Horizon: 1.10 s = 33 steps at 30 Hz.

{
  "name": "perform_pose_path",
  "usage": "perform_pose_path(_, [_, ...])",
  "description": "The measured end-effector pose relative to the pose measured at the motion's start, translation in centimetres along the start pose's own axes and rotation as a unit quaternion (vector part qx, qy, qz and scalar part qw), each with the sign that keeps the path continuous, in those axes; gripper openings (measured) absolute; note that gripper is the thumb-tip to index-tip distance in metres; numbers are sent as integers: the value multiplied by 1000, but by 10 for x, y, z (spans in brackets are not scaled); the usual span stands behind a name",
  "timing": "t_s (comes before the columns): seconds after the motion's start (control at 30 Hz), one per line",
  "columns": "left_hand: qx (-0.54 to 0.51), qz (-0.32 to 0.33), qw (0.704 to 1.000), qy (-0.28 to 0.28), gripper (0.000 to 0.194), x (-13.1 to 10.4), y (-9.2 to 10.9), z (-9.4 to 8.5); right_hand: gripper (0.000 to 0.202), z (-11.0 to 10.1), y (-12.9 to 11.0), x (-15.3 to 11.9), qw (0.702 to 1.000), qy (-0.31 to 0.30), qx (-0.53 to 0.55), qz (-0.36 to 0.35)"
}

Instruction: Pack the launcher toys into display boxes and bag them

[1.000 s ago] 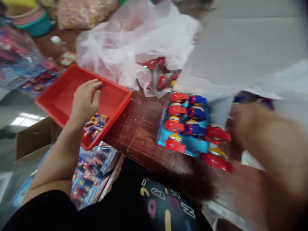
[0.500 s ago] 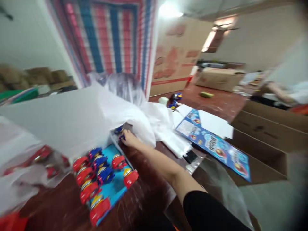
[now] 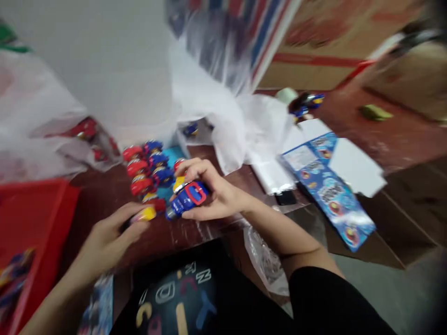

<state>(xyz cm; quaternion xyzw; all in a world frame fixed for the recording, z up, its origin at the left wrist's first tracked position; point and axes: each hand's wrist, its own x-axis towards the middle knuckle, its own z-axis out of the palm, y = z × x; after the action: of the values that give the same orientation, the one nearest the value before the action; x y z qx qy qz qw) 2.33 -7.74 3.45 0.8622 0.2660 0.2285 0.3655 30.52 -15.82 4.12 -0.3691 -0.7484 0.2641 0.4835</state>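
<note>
My right hand grips a blue plastic toy with a red loop, a grey tip and a yellow-and-silver part. Facing it, my left hand pinches a small yellow-ended piece; blur hides its exact kind. Just beyond both hands is a light-blue box holding rows of similar toys, red ones on the left and blue ones beside them. My right hand partly covers this box.
A red bin with several toys stands at the left. White plastic bags lie at the back. A flat printed blue carton is at the right, near an open cardboard box. More blue toys lie farther back.
My right hand has come back from the grey compartment behind the box, bringing a blue toy near my body. My left hand has entered view with a yellow-ended piece. The camera tilts lower.
</note>
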Motion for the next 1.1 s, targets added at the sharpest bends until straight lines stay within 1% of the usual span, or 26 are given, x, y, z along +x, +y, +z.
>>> perform_pose_path(0.03, [-26,-25,999,-14,21,-7,3,6,52,7,-4,1,999,-15,-33,-5])
perform_pose_path(0.1, [-88,-46,994,-46,21,-11,6,15,52,14,-3,0,996,-26,-80,-3])
perform_pose_path(0.17, [-118,-41,990,-63,21,-8,7,19,48,18,4,-3,996,-28,-88,-19])
perform_pose_path(0.2, [-115,-29,991,-58,20,-7,7,20,47,21,8,-4,996,-33,-83,-32])
perform_pose_path(0.27, [-77,8,997,-17,17,-7,9,23,48,27,11,-6,996,-34,-67,-50])
perform_pose_path(0.33, [7,58,997,55,17,-11,11,25,48,35,9,-8,999,1,-45,-30])
perform_pose_path(0.37, [66,89,989,96,20,-13,11,26,48,39,7,-8,999,22,-30,-1])
perform_pose_path(0.4, [129,124,975,131,26,-14,11,27,47,42,4,-8,999,37,-12,39])
perform_pose_path(0.43, [186,158,957,155,33,-15,10,26,45,43,2,-9,996,39,10,84])
perform_pose_path(0.47, [227,190,940,170,38,-15,9,24,45,44,0,-8,991,29,31,125])
perform_pose_path(0.5, [248,210,930,173,43,-14,8,21,45,43,-1,-8,986,16,48,157])
perform_pose_path(0.53, [244,207,933,164,47,-12,7,16,46,40,-1,-8,983,5,56,177])
perform_pose_path(0.57, [214,184,948,145,51,-10,6,10,47,38,-2,-7,982,5,52,183])
perform_pose_path(0.63, [110,91,987,68,58,-4,7,-3,50,31,-2,-5,985,31,13,170])
perform_pose_path(0.67, [63,42,997,22,57,-2,8,-7,51,28,-3,-4,986,47,-15,161])
perform_pose_path(0.7, [39,10,999,-10,52,1,10,-10,51,26,-4,-2,985,58,-41,157])
perform_pose_path(0.73, [42,2,999,-19,45,4,10,-11,51,24,-6,0,983,63,-62,161])
perform_pose_path(0.77, [70,17,997,-6,39,7,11,-11,50,23,-9,3,980,61,-75,177])
perform_pose_path(0.8, [114,51,992,28,36,10,10,-9,50,21,-12,6,975,54,-82,198])
perform_pose_path(0.87, [198,146,963,113,37,15,4,-3,51,16,-19,12,967,41,-94,233])
perform_pose_path(0.9, [228,182,946,138,38,18,-1,0,53,12,-21,15,964,39,-110,237])
perform_pose_path(0.93, [249,201,935,152,41,19,-8,2,55,6,-24,17,963,39,-135,229])
perform_pose_path(1.0, [267,195,932,152,60,19,-23,6,57,-6,-26,20,961,26,-206,180])
perform_pose_path(1.03, [267,185,935,139,71,17,-31,8,56,-12,-26,20,959,2,-243,147])
perform_pose_path(1.07, [266,181,940,116,76,14,-40,10,53,-16,-25,20,954,-36,-277,111])
perform_pose_path(1.1, [262,183,943,93,72,10,-48,13,49,-19,-23,20,944,-85,-309,75])
